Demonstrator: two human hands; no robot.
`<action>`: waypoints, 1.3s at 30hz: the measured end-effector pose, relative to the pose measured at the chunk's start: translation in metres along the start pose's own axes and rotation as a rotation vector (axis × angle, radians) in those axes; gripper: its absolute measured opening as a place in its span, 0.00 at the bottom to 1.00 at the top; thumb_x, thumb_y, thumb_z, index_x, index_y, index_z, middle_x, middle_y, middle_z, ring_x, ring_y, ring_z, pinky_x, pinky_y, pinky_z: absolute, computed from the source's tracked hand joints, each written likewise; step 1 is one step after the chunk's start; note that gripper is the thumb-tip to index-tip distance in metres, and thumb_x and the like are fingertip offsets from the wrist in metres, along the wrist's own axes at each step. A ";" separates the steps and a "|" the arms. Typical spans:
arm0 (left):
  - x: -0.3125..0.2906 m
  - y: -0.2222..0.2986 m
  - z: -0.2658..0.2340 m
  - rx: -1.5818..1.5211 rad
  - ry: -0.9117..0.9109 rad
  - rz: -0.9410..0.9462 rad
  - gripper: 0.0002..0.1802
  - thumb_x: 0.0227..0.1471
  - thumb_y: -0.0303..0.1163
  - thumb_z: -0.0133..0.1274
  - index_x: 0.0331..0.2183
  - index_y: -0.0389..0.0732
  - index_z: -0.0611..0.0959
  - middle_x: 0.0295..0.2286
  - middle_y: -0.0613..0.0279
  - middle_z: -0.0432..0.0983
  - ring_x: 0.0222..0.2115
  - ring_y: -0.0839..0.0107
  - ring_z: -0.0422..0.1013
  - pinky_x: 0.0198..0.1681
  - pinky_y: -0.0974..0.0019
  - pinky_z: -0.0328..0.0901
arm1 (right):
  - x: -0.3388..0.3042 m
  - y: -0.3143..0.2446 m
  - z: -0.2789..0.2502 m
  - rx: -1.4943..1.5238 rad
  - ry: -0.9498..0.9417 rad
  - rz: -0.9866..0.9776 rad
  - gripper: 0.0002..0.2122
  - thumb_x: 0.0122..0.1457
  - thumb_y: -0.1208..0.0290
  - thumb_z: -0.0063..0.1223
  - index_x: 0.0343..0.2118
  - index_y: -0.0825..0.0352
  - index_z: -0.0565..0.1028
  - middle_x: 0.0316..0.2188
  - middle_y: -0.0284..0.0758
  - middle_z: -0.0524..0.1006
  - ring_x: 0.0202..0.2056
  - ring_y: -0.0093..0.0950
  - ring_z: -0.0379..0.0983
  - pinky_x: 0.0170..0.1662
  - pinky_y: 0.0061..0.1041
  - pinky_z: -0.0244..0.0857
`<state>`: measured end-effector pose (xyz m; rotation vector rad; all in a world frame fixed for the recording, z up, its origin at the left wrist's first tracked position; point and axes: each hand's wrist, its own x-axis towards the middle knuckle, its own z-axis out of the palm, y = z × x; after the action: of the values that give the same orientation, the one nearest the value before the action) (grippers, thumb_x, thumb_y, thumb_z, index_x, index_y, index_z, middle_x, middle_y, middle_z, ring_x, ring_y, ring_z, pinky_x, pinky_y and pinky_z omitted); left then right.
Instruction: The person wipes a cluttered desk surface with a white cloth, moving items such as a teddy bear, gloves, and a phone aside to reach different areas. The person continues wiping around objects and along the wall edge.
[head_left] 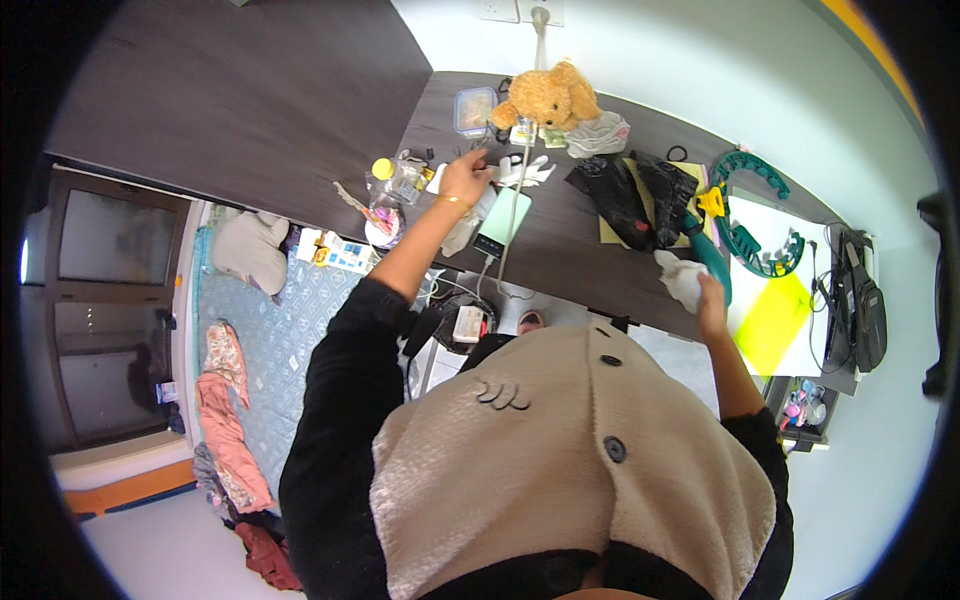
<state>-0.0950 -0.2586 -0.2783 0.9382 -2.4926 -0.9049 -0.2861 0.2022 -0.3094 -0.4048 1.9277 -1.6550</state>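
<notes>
My left hand point(466, 180) reaches over the far left part of the desk, fingers slightly bent and apart, with nothing visible in it. Close by lie a crumpled white item point(527, 172) and a pale green device point(503, 222) with a white cable. A clear bottle point(400, 181) with a yellow cap lies beside my left wrist. Near the desk's right front, my right hand point(711, 303) closes on a crumpled white cloth point(679, 280). Just beyond this hand is a teal bottle point(711, 262) with a yellow nozzle point(711, 201). Black plastic bags point(622, 205) lie to its left.
At the back sit a teddy bear point(548, 98) and a lidded clear container point(474, 110). Curved green pieces point(738, 235), a bright yellow sheet point(775, 322) and a black bag point(866, 305) occupy the right side. A bed point(262, 330) with clothes stands at left.
</notes>
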 end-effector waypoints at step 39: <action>0.125 0.129 -0.012 -0.903 -0.293 -0.075 0.04 0.55 0.28 0.52 0.32 0.40 0.73 0.28 0.65 0.72 0.29 0.75 0.69 0.32 0.68 0.70 | -0.206 0.052 -0.061 0.522 0.653 0.122 0.18 0.63 0.59 0.40 0.44 0.70 0.72 0.39 0.32 0.75 0.41 0.24 0.70 0.47 0.25 0.60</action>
<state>-0.2412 -0.2733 -0.1743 0.5968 -1.8646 -2.0474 -0.1515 0.3772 -0.3105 0.5060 1.7625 -2.2919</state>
